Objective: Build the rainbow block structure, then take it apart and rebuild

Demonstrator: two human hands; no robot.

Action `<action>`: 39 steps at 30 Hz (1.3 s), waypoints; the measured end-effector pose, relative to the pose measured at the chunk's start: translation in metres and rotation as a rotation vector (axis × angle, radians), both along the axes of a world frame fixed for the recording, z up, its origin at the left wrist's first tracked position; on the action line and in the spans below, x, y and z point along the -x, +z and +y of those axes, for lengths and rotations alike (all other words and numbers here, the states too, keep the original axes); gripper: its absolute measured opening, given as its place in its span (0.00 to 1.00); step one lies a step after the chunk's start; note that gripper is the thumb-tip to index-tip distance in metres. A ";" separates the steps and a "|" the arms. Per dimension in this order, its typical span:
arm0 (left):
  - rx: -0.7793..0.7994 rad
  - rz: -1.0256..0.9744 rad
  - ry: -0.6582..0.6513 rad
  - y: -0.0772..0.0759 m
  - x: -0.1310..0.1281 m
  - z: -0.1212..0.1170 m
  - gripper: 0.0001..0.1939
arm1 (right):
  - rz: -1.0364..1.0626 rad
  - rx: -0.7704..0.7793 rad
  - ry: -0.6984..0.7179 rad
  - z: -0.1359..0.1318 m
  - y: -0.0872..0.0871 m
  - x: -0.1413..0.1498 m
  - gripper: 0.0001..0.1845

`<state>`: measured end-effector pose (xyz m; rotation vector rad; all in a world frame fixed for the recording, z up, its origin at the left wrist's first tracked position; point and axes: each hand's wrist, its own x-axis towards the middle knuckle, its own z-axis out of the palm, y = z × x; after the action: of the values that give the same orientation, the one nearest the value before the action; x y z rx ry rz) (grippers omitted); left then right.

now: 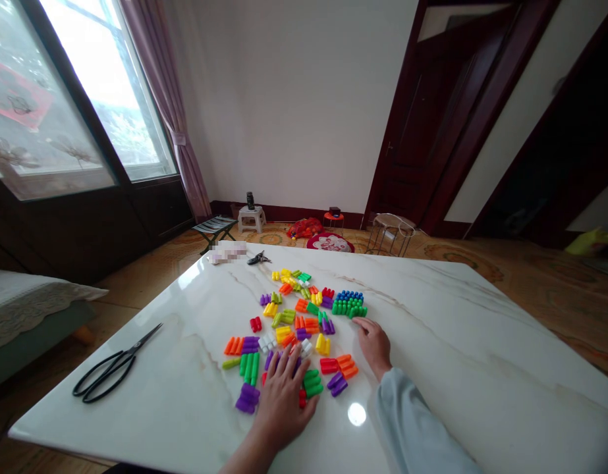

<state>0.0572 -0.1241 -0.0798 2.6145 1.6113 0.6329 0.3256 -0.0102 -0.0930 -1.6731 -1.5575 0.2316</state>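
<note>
Left hand (284, 395) lies flat, fingers spread, on the blocks (304, 322); right hand (374, 345), loosely curled and empty, rests just right of them on the table (481, 342).

Legible text: none.
Red paper (18, 99) on the window carries a dark design too blurred to read; the item (228, 253) at the table's far edge is smeared out.

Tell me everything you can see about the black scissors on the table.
The black scissors lie flat on the white marble-look table, near its left edge, well apart from the colourful plastic blocks. They look all dark, with two large loop handles toward the near side and long thin blades pointing away to the upper right. The blades seem nearly closed. Nothing touches them; the left hand rests on the blocks instead.
</note>
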 end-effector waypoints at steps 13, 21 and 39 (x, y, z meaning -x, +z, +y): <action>0.005 -0.009 0.009 0.004 -0.002 -0.001 0.32 | -0.092 0.029 0.020 -0.003 0.001 0.002 0.20; -0.022 -0.029 0.004 0.004 -0.004 -0.001 0.32 | -0.246 0.070 0.158 0.003 0.026 0.050 0.16; 0.006 -0.043 0.008 0.001 -0.005 -0.001 0.33 | -0.090 0.444 0.055 0.039 0.042 0.102 0.16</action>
<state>0.0624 -0.1248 -0.0788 2.5729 1.6101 0.6784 0.2235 0.0287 -0.0505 -2.0015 -1.7083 0.5718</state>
